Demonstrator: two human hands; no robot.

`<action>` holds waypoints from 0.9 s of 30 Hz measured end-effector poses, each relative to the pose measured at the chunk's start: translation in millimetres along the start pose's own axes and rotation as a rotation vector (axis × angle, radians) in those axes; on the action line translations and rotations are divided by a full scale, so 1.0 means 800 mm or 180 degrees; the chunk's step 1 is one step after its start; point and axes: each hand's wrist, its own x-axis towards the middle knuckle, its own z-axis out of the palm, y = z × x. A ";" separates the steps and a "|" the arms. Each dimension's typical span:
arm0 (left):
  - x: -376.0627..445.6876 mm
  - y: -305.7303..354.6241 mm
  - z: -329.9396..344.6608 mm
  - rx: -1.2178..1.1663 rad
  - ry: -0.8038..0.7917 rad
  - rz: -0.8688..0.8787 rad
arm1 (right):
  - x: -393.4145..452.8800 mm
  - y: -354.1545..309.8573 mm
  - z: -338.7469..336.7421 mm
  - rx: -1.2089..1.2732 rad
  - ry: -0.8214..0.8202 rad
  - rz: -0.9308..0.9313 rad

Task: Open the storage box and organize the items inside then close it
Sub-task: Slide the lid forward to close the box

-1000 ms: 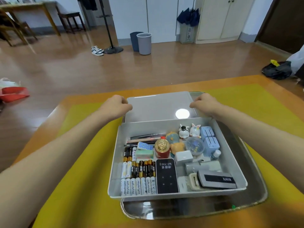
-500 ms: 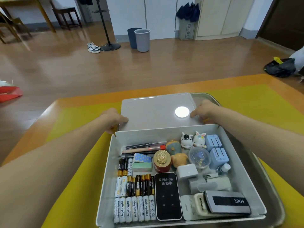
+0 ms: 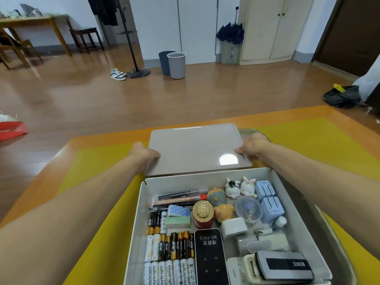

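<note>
The white storage box (image 3: 292, 204) stands open on a metal tray (image 3: 337, 243), filled with sorted items: several batteries (image 3: 164, 247) at the left, pens (image 3: 181, 197), a black remote (image 3: 209, 256), small figurines (image 3: 240, 186) and blue plugs (image 3: 269, 200). Its flat grey lid (image 3: 195, 147) is held just behind the box, lifted a little off the table. My left hand (image 3: 144, 153) grips the lid's left edge with the thumb on top. My right hand (image 3: 253, 145) grips its right edge.
The box and tray sit on a yellow mat (image 3: 98, 165) over an orange table (image 3: 67, 145). Beyond the table lies wooden floor with two bins (image 3: 174, 63), a coat stand (image 3: 135, 72) and shoes (image 3: 117, 74).
The lid has come up off the table between both hands and sits higher above the box's far wall. The camera has moved closer, so the box looks larger and nearer.
</note>
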 end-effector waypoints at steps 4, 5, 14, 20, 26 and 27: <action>-0.013 0.018 -0.009 -0.0140 0.0296 0.0322 | -0.011 -0.010 -0.017 0.0521 0.0349 -0.0210; -0.019 0.023 -0.013 -0.0201 0.0363 0.0403 | -0.017 -0.013 -0.022 0.0646 0.0403 -0.0250; -0.094 0.039 -0.034 -0.0642 0.0690 0.0989 | -0.073 -0.003 -0.056 0.1281 0.0623 -0.0673; -0.161 0.017 -0.062 -0.1160 0.0495 0.1083 | -0.136 0.034 -0.078 0.1417 0.0625 -0.0819; -0.234 -0.034 -0.081 -0.1108 0.0401 0.1006 | -0.203 0.068 -0.089 0.1517 0.0617 -0.0816; -0.244 -0.044 -0.083 -0.1075 0.0422 0.1015 | -0.213 0.073 -0.088 0.1544 0.0622 -0.0819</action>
